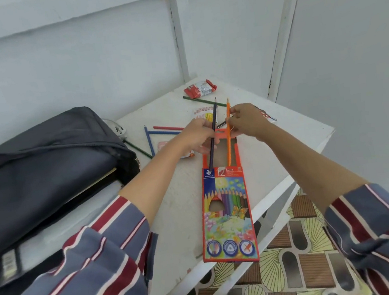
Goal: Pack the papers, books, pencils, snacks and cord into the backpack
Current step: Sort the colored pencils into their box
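Pencil box [227,206]: lies flat on the white surface [178,207], centre, open end pointing far.

Left hand [199,138]: fingers curled around the dark purple pencil [212,156], whose lower end sits inside the box.

Right hand [248,120]: pinches the orange pencil [229,148] near its upper end; the lower end is also in the box.

Loose pencils [149,142]: lie on the surface beyond the left hand.

Snack packet [200,88]: at the far edge of the surface.

Backpack [45,169]: left of the box, unzipped, with book edges visible inside.
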